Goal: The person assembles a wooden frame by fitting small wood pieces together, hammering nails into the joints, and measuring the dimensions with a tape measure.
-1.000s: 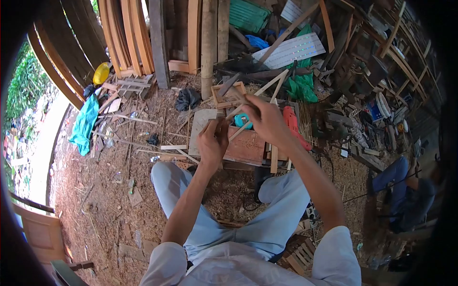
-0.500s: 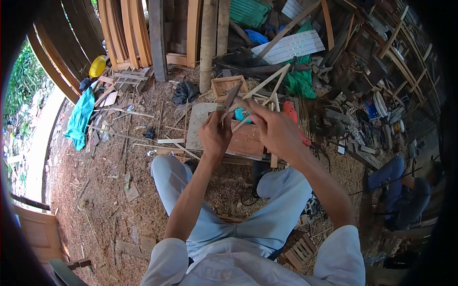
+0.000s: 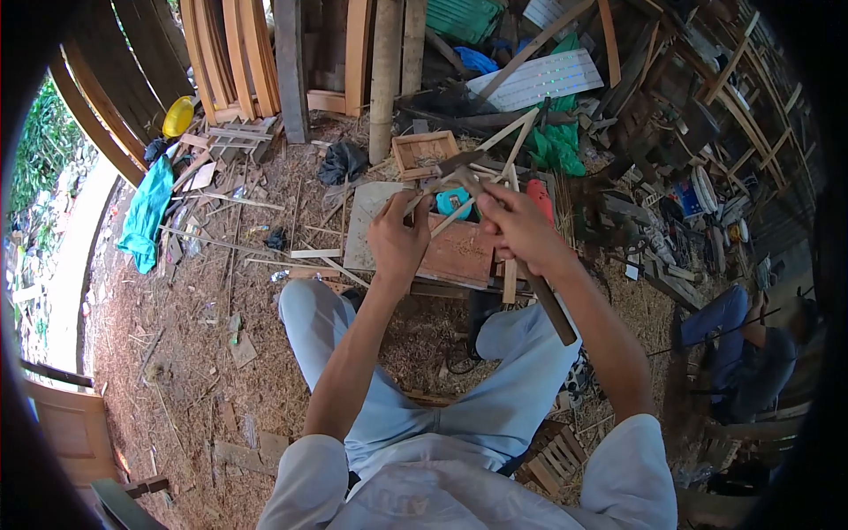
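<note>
In my right hand (image 3: 526,234) is a hammer (image 3: 552,309), its fingers closed round the wooden handle. The handle slants down toward my knee, and the metal head is above the low work surface. My left hand (image 3: 399,237) is beside it on the left, fingers pinched together near the hammer head; what they grip is too small to make out. Close to both hands are a teal tool that looks like a tape measure (image 3: 453,203), thin wood strips (image 3: 514,155) and a reddish wooden board (image 3: 455,256).
A red power tool (image 3: 541,200) lies right of the strips. Behind is a shallow wooden box (image 3: 424,152), with a black plastic bag (image 3: 343,164) to its left. Wood shavings and scraps cover the floor. Another person (image 3: 751,353) sits at the right.
The hammer head has moved slightly up and right and turned flatter. Its handle now shows below my right hand, which has shifted right. My left hand stays nearly in place.
</note>
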{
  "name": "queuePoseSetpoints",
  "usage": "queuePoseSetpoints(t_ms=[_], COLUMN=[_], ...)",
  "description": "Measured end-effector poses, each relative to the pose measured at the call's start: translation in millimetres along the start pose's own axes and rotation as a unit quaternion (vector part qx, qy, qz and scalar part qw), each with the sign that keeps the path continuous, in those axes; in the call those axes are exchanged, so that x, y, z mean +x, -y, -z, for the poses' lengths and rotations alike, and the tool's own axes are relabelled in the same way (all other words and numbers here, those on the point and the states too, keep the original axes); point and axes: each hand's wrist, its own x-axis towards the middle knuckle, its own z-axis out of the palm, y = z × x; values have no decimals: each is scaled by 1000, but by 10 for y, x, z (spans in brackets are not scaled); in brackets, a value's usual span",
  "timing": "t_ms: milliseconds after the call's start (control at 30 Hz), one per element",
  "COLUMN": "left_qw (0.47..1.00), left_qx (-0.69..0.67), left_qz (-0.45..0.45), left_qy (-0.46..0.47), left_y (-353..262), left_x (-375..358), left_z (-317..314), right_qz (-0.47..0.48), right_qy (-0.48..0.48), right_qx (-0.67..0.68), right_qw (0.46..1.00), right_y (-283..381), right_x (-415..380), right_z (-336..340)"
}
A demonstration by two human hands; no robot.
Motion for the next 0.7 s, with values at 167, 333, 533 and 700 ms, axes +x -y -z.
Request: queuePoseSetpoints(t_ms=[167, 333, 533, 700], left_qw=[999, 999, 999, 999], left_qx=[-12, -1, 11, -24], left_qz=[-41, -36, -23, -31], left_qy=[-32, -22, -29, -29], left_y=[41, 36, 38, 6], left_x=[4, -3, 15, 4], left_z=[-62, -37, -38, -39], right_qz=[18, 39, 37, 249], right_qy=[28, 37, 20, -93], right_qx=[-65, -98, -107, -266], right_qw=[997, 994, 993, 927], right_y=[11, 6, 57, 18], right_x=[-11, 12, 13, 34], right_z=[-18, -7, -26, -25])
